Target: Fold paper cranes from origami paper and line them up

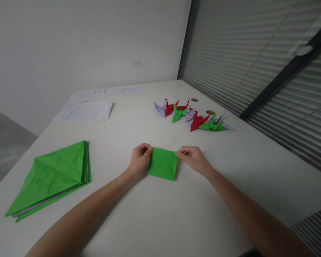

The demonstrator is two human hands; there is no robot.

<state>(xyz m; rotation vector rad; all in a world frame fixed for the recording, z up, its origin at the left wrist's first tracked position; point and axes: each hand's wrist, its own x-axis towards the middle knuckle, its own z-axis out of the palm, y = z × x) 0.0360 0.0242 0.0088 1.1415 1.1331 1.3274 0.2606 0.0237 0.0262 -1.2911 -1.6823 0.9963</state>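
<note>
A small green square of folded paper [162, 164] is held up between my two hands, just over the white table. My left hand [141, 157] pinches its upper left corner between thumb and fingers. At the upper right corner, the fingertips of my right hand [193, 157] grip the edge. A faint diagonal crease runs across the paper. Beyond it, to the right, several folded paper cranes [178, 112] in red, green and lilac stand in a cluster.
A stack of larger creased paper [57, 166], green on top with lilac layers below, lies at the left. Printed sheets [88, 110] are spread at the back left. Two round holes [194, 100] are in the table [139, 228] near the window blinds [246, 57].
</note>
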